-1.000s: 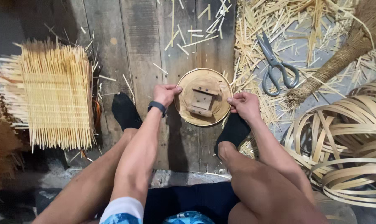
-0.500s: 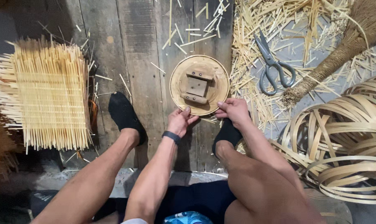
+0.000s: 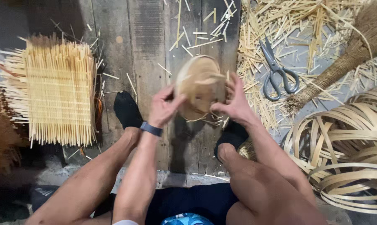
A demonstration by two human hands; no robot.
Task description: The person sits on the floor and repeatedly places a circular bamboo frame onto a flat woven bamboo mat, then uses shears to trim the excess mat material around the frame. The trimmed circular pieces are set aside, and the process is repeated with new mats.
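Observation:
A round wooden disc (image 3: 199, 85) with small blocks on it is lifted off the plank floor and tilted, blurred by motion. My left hand (image 3: 163, 106) grips its left edge, and a dark band sits on that wrist. My right hand (image 3: 234, 102) grips its right edge. Thin bamboo slivers (image 3: 209, 121) hang under the disc between my hands. My feet in black socks (image 3: 127, 109) rest on the planks either side.
A woven mat of bamboo strips (image 3: 57, 91) lies at the left. Grey scissors (image 3: 276, 71) lie on bamboo offcuts (image 3: 305, 29) at the upper right, beside a broom (image 3: 346, 58). Coiled bamboo bands (image 3: 346, 146) lie at the right.
The disc lay flat on the floor with both hands by its near edge. Now both hands have picked it up and tilted it.

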